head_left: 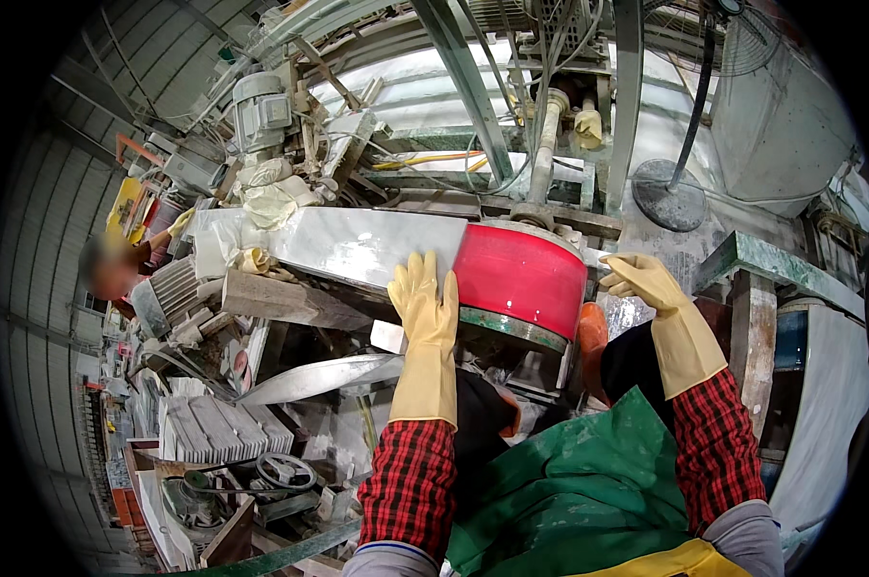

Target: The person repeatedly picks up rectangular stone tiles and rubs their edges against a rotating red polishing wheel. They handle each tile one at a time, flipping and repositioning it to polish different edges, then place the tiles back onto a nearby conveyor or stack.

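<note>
My left hand (423, 293), in a cream rubber glove, lies with its fingers outstretched on a long, shiny grey-white band (367, 242). Its fingertips rest close to where the band meets a glossy red curved section (521, 279) around a drum. Below the red part shows the drum's green-stained rim (511, 327). To the right of the drum, my right hand (651, 284), gloved alike, hovers with loosely bent fingers pointing left. A gap shows between its fingers, and I see nothing held in it.
Another person (117, 264) stands at the far left end of the machine. A wooden beam (290, 300) runs below the band. Behind are a grey motor (261, 111) and steel posts (629, 106). A fan base (667, 195) stands at the back right, near a stone-topped support (781, 264).
</note>
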The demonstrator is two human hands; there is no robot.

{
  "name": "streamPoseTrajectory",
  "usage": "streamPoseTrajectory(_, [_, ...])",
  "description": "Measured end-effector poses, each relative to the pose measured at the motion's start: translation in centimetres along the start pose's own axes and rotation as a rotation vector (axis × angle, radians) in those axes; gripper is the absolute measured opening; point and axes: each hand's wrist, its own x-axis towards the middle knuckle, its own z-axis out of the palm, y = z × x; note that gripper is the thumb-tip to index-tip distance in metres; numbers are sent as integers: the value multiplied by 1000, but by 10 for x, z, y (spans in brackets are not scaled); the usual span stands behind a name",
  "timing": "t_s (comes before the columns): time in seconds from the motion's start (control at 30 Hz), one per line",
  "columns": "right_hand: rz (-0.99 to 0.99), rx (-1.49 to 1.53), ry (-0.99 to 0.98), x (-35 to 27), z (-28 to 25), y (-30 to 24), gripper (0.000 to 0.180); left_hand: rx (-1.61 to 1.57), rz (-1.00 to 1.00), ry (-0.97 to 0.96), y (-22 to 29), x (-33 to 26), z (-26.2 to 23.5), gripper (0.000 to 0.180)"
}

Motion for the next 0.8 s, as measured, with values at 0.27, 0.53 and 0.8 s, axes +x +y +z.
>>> streamPoseTrajectory(0.27, [3, -45, 4, 8, -9, 12, 56, 7, 16, 6, 1, 0, 1, 55])
streamPoseTrajectory(0.53, [-2, -142, 58, -3, 13, -2, 57, 20, 23, 34, -8, -4, -1, 53])
streamPoseTrajectory(0.8, [-365, 80, 309, -16, -18, -16, 40, 46, 137, 72, 6, 6, 16, 49])
